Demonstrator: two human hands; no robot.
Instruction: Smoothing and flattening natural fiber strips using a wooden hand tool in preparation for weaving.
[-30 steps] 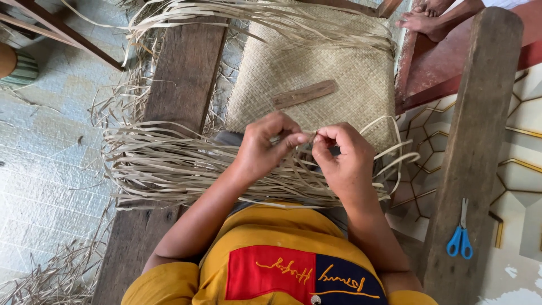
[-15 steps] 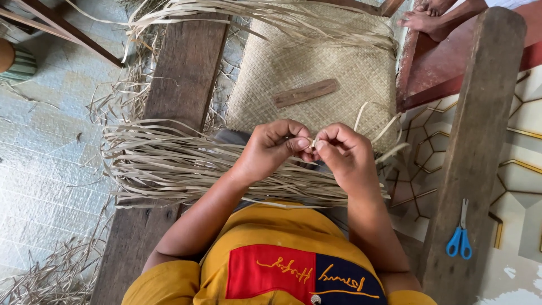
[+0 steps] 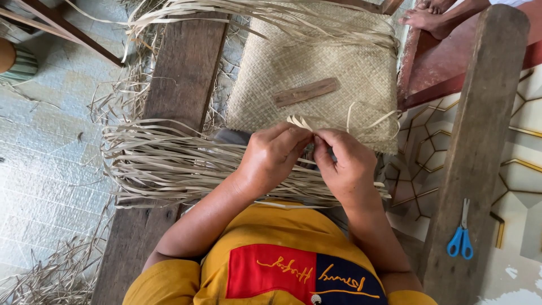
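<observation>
Pale flat straw strips between left hand, right hand.

1 head-worn camera looks steeply down, close over the woven mat and wooden planks.

Pale, worn floor tiles cover the left side, littered with dry straw scraps. Two dark, weathered wooden planks run up the frame, one left of centre, one at right. A reddish wooden bench sits at upper right. Below it lies a floor covering with a hexagon pattern. Daylight is soft and even.
</observation>
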